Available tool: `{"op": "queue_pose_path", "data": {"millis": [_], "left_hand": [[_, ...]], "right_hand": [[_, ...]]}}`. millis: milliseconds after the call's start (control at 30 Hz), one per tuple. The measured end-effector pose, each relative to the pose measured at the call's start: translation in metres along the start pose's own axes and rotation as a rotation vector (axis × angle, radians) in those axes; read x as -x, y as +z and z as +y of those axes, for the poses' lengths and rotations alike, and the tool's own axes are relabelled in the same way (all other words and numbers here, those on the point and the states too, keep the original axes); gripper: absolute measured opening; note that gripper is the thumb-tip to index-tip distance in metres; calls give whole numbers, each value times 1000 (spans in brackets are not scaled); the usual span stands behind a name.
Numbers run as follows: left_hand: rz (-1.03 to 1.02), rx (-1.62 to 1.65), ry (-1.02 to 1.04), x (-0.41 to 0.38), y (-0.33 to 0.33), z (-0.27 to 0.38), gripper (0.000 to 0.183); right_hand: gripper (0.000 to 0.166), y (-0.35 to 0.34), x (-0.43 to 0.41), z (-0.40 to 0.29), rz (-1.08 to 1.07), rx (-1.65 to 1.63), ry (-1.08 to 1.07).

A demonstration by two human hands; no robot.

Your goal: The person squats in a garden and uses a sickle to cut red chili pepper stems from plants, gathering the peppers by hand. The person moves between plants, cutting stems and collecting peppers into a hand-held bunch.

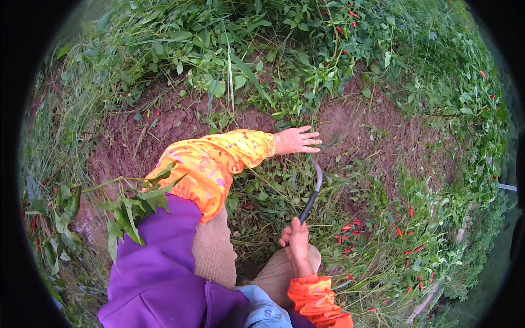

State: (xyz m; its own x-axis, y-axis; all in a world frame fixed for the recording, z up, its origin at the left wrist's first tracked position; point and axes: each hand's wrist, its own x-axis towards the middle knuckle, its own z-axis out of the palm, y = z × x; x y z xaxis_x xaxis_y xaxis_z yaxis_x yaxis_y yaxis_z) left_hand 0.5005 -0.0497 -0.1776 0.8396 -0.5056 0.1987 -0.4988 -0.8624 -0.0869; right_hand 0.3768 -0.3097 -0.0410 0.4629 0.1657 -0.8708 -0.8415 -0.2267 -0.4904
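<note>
My left hand [297, 140] is stretched out to the right over the weedy soil, palm down, fingers spread, holding nothing. Green weeds and cut stems [279, 180] lie just below it. In my right hand [297, 238], near my knee, is the dark handle of a small sickle [308, 206]. Its curved metal blade points away from me, and the tip reaches close beneath the left fingers. Reddish-brown bare soil [369, 135] spreads to the right of the left hand.
Chili plants with red and green peppers [353, 14] grow at the top. More red chilies [346, 235] hang or lie at the lower right. A leafy chili branch [127, 209] overhangs my left arm. A strip of bare soil [172, 125] runs across the middle left.
</note>
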Motion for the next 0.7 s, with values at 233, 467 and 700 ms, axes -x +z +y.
{"op": "queue_pose_path", "data": {"millis": [233,467,700], "left_hand": [[-258,-64,153,-11,28,-2,49],[-146,47,138,6,-2,-29,8],[29,124,-40,13,-26,-58,5]], "right_hand": [[22,-19,49,-8,-173,60,140],[22,-31,-5,-55,7,128,-206],[31,5,-139,-134,281,1210,-827]]}}
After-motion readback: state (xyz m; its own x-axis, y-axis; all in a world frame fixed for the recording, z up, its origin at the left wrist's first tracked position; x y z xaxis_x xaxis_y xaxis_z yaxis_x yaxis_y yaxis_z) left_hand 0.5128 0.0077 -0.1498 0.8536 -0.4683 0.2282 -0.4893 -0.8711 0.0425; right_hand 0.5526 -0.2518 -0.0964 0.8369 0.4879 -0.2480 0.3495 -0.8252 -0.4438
